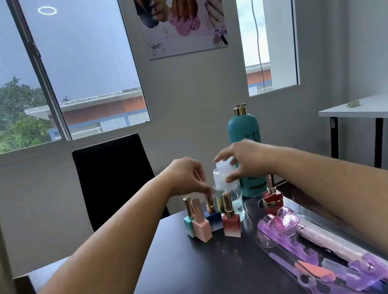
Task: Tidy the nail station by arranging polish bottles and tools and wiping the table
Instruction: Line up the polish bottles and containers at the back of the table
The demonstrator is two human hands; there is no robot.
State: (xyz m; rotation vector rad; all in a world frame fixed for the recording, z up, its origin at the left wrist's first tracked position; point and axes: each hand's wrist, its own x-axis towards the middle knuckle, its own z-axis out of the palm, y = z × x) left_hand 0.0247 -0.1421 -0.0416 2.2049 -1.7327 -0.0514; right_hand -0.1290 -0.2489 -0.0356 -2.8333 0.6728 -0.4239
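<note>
- My right hand (244,159) grips the clear bottle (228,192) from above. The fingers (221,156) are curled over its white top and the thumb is on the near side of the neck.
- The clear bottle stands upright near the far edge of the table (194,283), just behind the polish row and just beside the lotion bottle (243,130).
- My left hand (184,175) reaches down onto the blue polish bottle (213,215), fingers narrowed at its gold cap. Blur there: cannot tell if they pinch or only touch.
- The polish cluster is upright and tight. The teal polish bottle (189,224) and pink polish bottle (201,225) are at front left, the blue one behind, and the red polish bottle (231,223) directly in front of the clear bottle.
- The tray (258,242) on the right holds the purple and pink tools (329,267), with a small red bottle (273,201) at its far end.
- Step in hand, my read: squaring the bottles into a row at the back.
- Doing it well:
  - Lift the clear bottle straight up before going sideways. The red polish bottle and lotion bottle crowd it, so a drag would likely knock one.
  - A top-only hold looks risky with liquid inside. A grip lower on the body would be safer.
  - Go light on the blue cap. The narrow base could tip into its neighbours.
  - Leave bare table in front for wiping.
</note>
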